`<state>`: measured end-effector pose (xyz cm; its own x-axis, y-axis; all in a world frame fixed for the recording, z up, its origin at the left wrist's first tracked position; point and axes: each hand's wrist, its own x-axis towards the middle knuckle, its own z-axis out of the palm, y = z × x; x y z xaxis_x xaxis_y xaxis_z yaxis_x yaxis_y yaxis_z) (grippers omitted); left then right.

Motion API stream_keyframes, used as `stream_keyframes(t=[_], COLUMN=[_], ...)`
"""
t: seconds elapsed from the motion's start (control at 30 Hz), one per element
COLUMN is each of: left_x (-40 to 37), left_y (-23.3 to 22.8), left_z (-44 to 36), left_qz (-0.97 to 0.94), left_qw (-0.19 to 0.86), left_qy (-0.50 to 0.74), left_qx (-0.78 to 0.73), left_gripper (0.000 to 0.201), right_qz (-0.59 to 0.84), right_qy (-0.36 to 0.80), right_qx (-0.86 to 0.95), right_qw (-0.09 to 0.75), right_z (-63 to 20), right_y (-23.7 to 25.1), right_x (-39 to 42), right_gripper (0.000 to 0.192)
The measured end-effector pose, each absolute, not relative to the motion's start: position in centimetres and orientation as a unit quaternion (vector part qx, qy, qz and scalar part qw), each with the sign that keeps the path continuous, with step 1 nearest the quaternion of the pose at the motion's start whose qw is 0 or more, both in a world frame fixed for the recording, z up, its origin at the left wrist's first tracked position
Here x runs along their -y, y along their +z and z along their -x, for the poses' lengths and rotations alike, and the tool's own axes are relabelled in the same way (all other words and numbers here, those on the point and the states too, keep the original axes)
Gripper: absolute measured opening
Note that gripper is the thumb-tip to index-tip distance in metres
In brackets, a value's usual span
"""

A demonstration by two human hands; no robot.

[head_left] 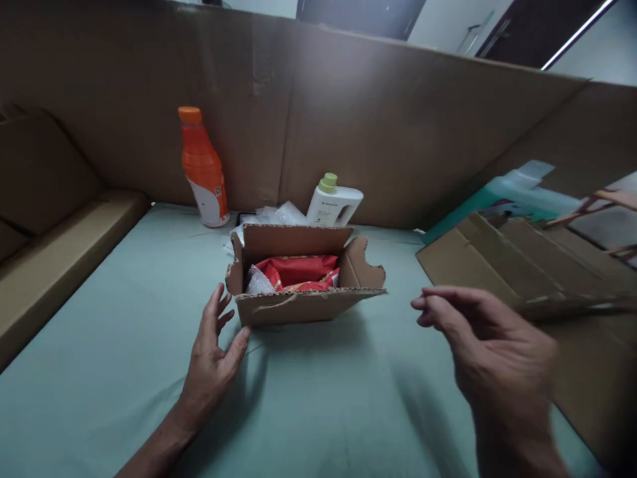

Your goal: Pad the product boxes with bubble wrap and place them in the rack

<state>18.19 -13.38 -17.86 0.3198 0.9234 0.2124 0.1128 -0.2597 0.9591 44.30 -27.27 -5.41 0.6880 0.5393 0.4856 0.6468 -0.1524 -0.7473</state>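
Note:
A small open cardboard box (288, 311) stands on the pale green cloth with its torn-edged flaps raised. Inside it lie a shiny red packet (298, 269) and a wad of bubble wrap (259, 282). Beside the box's front left corner is my left hand (213, 352), fingers apart and holding nothing; whether the fingertips touch the cardboard I cannot tell. My right hand (492, 352) hovers to the right of the box, apart from it. Its thumb and fingers are brought together in a pinch, and no object shows between them.
Behind the box are an orange-capped bottle (202, 166), more bubble wrap (288, 214) and a white jug with a green cap (333, 204). Folded cardboard (507, 259) and a teal-liquid bottle (502, 192) lie at right. A tall cardboard wall (378, 133) closes the back.

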Motion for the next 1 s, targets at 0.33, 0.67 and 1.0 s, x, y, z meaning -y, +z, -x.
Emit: stream_keyframes(t=[0.33,0.67,1.0], left_x=[13.1,14.3,21.9], left_y=[-18.3,-15.4,-19.1], left_z=[-20.5,-14.9,-23.7], left_qz=[-0.634,-0.611,-0.692], left_qw=[0.538,0.495,0.604], left_qy=[0.38,0.453,0.295], left_qx=[-0.404,-0.421,-0.262], left_gripper=[0.048,0.053,0.034], right_qz=[0.743,0.717,0.874], right_qy=[0.17,0.129,0.013], right_qx=[0.387,0.445,0.202], right_qw=[0.519,0.52,0.442], right_z=[-41.4,-36.5,-38.8], right_y=[-17.5,-14.0,-16.2], right_x=[24.1,25.4,41.4], right_gripper=[0.048,0.039,0.041])
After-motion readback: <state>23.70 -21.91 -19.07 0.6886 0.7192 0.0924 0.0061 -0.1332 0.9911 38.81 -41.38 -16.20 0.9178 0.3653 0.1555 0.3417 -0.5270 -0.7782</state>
